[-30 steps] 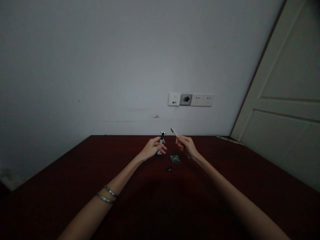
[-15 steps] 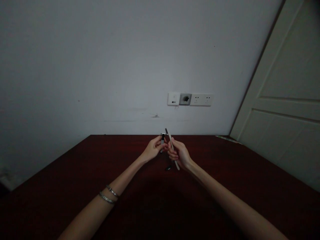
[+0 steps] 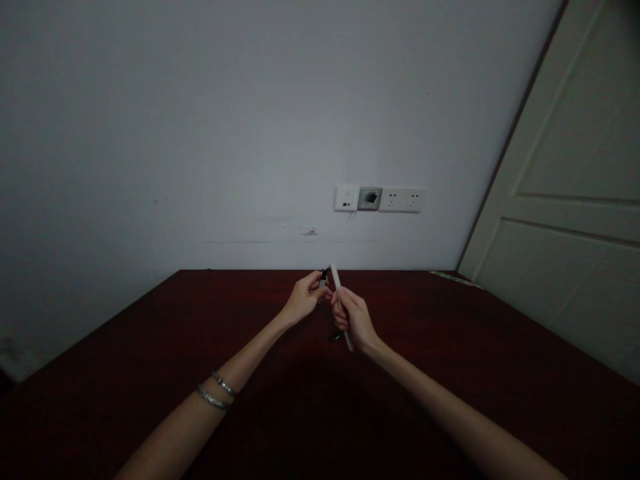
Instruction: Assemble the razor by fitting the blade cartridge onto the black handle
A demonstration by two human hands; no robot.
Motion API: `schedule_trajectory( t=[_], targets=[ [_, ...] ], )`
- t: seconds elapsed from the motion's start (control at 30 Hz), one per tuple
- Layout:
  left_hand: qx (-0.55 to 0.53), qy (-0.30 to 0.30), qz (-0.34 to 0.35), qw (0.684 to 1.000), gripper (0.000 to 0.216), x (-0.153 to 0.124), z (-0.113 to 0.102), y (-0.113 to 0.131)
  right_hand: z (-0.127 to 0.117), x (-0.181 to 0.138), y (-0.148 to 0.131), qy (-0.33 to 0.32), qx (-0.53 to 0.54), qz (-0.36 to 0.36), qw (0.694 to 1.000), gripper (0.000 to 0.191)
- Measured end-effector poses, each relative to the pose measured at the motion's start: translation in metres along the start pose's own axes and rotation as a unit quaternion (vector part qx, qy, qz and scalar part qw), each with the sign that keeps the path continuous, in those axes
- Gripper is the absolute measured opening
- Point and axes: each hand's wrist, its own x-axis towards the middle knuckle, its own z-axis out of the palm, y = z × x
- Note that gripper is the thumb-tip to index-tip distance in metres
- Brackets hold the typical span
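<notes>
My left hand (image 3: pixel 304 297) is closed around a small razor (image 3: pixel 323 280) with a grey handle and a black neck, held upright; its head is small and dark in this light. In my right hand (image 3: pixel 354 319) is a white toothbrush (image 3: pixel 335 277), gripped around the handle and slanting up to the left. The brush head is at the razor's top end, and its bristles are turned away from view. I cannot tell if they touch. A small black object (image 3: pixel 335 337) lies on the table below my hands, partly hidden by my right hand.
The dark red table (image 3: pixel 240 333) reaches back to a grey-white wall (image 3: pixel 225 133). Sockets (image 3: pixel 380 199) are set in the wall above its far edge. A flat, thin strip (image 3: pixel 455 279) lies at the far right corner, beside a panelled door (image 3: pixel 570 200).
The toothbrush has turned so its dark bristles no longer show, and its head has moved slightly down to the razor's top. My right hand has shifted a little left and down.
</notes>
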Motion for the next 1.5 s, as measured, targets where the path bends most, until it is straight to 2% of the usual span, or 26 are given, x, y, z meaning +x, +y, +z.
schedule_trajectory(
  t=[0.1,0.27,0.47,0.63,0.8,1.27,1.4,1.5],
  targets=[
    [-0.01,0.012,-0.008,1.0,0.022,0.001,0.0,-0.003,0.001,-0.003,0.003,0.018,-0.011,0.003,1.0,0.035],
    [-0.005,0.011,0.002,1.0,0.016,0.002,-0.002,-0.008,0.005,0.001,-0.003,0.042,0.001,-0.043,0.998,0.035],
    [0.018,0.027,0.009,0.999,0.019,0.002,-0.004,-0.008,0.009,-0.004,0.013,0.048,-0.032,-0.019,0.998,0.034],
    [0.014,0.022,0.02,0.999,0.02,0.003,-0.002,-0.009,0.011,0.0,0.007,0.071,-0.021,-0.055,0.996,0.037],
    [0.005,0.025,0.017,1.0,0.022,0.004,-0.003,-0.016,0.013,0.001,0.004,0.051,-0.026,-0.025,0.998,0.037],
    [0.038,0.035,0.028,0.998,0.021,0.003,-0.002,-0.014,0.014,0.0,0.008,0.046,-0.023,-0.029,0.998,0.036],
    [0.056,0.03,0.049,0.997,0.015,0.004,-0.007,-0.016,0.01,-0.006,0.008,-0.014,-0.057,-0.017,0.998,0.033],
    [0.117,0.04,0.088,0.988,0.011,0.005,-0.018,-0.016,-0.006,-0.009,-0.011,-0.077,-0.114,-0.047,0.989,0.028]
  ],
)
